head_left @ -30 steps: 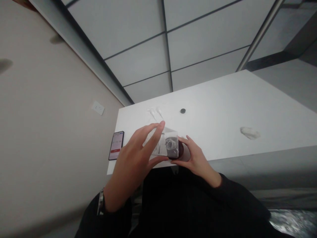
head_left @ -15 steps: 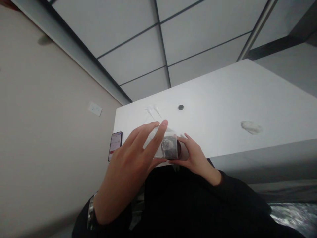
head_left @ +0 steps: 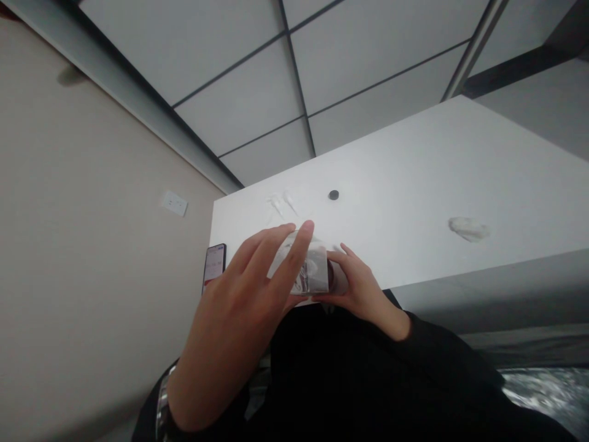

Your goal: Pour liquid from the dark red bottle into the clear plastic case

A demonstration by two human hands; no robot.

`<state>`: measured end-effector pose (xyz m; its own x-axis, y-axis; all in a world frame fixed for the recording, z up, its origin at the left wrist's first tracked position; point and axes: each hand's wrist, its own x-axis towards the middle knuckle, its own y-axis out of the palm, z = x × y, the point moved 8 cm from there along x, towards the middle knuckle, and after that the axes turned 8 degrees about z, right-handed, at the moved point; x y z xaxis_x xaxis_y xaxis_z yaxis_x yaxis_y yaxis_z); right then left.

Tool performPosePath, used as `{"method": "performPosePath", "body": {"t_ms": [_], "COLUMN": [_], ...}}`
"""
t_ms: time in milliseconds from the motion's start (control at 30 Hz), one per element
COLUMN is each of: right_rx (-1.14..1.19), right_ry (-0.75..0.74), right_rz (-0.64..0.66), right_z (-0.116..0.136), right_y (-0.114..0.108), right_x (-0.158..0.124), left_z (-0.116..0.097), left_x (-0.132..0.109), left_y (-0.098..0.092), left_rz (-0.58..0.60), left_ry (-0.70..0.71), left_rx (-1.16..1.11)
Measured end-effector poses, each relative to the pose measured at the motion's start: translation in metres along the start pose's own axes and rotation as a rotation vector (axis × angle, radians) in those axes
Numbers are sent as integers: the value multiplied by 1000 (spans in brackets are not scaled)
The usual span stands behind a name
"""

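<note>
My left hand (head_left: pixel 243 294) pinches a small clear plastic packet (head_left: pixel 315 273) between thumb and fingers at the near edge of the white table (head_left: pixel 414 184). Something small and round shows faintly inside the packet. My right hand (head_left: pixel 363 291) is closed around the packet's right side, where a dark round object (head_left: pixel 332 274) sits half hidden behind the plastic. Both hands touch the packet just above my dark-sleeved lap. A metal watch band (head_left: pixel 162 399) shows on my left wrist.
A phone (head_left: pixel 214 265) with a lit screen lies at the table's left corner. Farther back lie small clear plastic pieces (head_left: pixel 281 202) and a black disc (head_left: pixel 334 195). A crumpled white wad (head_left: pixel 468 228) lies to the right. A wall socket (head_left: pixel 173 202) is on the left wall.
Both hands have kept hold of the packet and drawn slightly closer to me. The packet has tilted, so the round thing inside shows less clearly, and the dark object is more hidden.
</note>
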<state>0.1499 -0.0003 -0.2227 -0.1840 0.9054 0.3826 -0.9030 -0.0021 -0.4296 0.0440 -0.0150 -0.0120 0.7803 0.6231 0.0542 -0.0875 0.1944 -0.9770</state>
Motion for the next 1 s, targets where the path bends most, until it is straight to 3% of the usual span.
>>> {"method": "performPosePath", "body": {"t_ms": [1000], "right_rx": [-9], "right_ry": [15], "right_rz": [-3], "right_z": [2], "right_y": [-1], "right_x": [1], "left_z": [-9], "left_x": [9], "left_y": [-4], "left_rz": [52], "left_ry": [13], "left_rx": [27]}}
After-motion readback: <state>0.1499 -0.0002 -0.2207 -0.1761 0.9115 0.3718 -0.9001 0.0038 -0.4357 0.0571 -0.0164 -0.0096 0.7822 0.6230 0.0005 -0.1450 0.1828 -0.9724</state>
